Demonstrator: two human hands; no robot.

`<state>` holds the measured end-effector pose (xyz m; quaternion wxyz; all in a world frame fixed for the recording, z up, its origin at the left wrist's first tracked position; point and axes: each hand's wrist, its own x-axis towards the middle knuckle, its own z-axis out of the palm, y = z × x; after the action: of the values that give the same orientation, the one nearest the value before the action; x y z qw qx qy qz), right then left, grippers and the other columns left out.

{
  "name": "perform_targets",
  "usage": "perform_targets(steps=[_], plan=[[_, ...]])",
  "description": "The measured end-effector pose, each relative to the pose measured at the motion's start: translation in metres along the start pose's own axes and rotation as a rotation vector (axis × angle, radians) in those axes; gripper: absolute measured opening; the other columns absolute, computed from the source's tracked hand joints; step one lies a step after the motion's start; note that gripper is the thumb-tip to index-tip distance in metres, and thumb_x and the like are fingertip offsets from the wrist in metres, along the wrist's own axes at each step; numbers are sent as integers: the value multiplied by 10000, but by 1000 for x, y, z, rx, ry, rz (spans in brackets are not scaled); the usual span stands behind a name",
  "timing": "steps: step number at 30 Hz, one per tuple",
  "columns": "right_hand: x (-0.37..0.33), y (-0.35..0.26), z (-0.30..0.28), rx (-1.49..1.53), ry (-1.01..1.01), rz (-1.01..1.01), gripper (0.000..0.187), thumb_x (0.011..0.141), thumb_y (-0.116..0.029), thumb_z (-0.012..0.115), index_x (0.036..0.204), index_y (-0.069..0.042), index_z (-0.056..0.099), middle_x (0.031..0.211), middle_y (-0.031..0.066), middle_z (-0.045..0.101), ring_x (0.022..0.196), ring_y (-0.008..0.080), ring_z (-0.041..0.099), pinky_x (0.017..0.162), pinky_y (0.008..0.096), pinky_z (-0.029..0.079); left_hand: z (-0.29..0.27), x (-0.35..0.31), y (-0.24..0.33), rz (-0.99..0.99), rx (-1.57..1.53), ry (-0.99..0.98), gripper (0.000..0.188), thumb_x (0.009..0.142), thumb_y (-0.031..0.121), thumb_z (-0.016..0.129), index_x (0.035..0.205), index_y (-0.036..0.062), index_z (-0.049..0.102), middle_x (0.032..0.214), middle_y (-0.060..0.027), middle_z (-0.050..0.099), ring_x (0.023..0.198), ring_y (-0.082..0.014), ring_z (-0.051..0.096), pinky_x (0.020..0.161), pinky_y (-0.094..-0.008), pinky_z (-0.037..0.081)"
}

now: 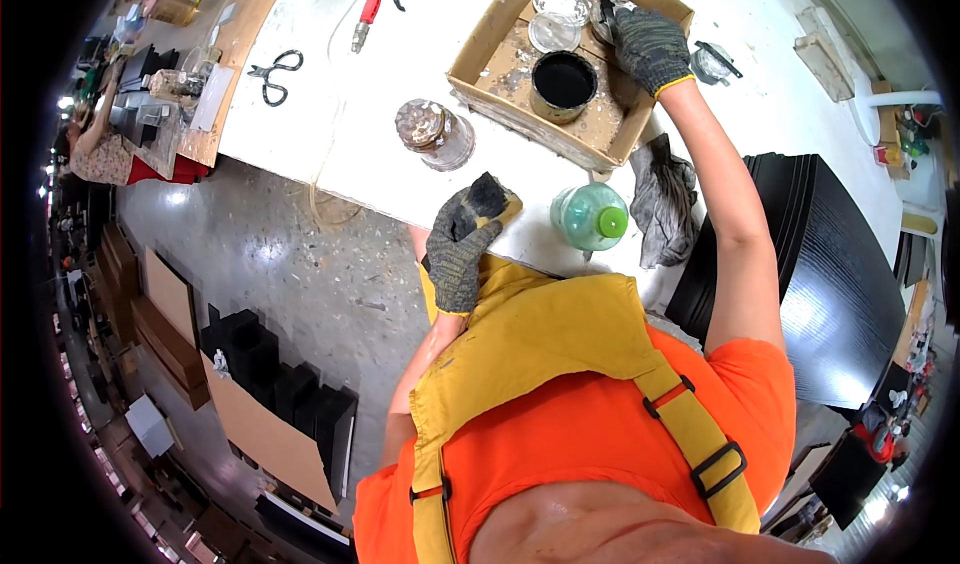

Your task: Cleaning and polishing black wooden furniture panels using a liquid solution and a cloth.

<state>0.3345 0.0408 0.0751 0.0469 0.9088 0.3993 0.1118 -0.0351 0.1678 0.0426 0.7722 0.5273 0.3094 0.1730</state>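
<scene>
scissors (276,74), red air gun (375,4) (hose attached), green-capped bottle (590,217)

The right hand (651,48) covers most of a small jar (606,19) in the cardboard box (480,49).

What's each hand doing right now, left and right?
Left hand: closed on a yellow-and-black sponge block.
Right hand: inside the cardboard box, gripping a small shiny item; cannot tell what.

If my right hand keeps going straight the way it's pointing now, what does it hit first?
The right hand, gloved, points up and left into the cardboard box. It already seems to be at a small glass jar; straight on lie the clear round lids at the box's far end, though depth is hard to judge.
</scene>
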Motion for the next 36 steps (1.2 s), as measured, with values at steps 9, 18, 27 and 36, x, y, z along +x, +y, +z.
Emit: perform_targets(steps=[9, 18, 27, 36], plan=[[-41, 9, -35, 521, 109, 213, 433, 915, -336, 671, 1259, -74, 653, 1190, 124, 695, 1105, 249, 662, 943, 371, 518, 1, -5, 9, -25, 0, 2, 505, 816, -84, 697, 1304, -59, 565, 1221, -121, 663, 1140, -209, 619, 1027, -311, 478], [-154, -43, -121, 1157, -318, -308, 538, 785, -192, 835, 1287, -100, 667, 1191, 86, 698, 1116, 201, 658, 990, 368, 531, -2, -9, 10, -19, 2, 28, 481, 828, -60, 691, 1296, -46, 583, 1188, -104, 670, 1098, -196, 626, 1011, -305, 471], [-110, -45, -112, 1275, -80, 136, 394, 922, -180, 693, 1288, -39, 655, 1176, 92, 706, 1070, 171, 658, 917, 301, 525, -8, -12, 5, 37, 26, -12, 541, 785, -21, 722, 1311, -25, 598, 1204, -108, 679, 1089, -212, 633, 984, -328, 492], [0, -184, -78, 653, -5, -711, 705, 787, -400, 705, 1413, -127, 529, 1411, 193, 549, 1223, 359, 574, 995, 426, 490, -22, -16, -24, -25, 49, 110, 495, 809, 4, 740, 1281, -33, 595, 1159, -79, 660, 1054, -182, 607, 942, -283, 480]])
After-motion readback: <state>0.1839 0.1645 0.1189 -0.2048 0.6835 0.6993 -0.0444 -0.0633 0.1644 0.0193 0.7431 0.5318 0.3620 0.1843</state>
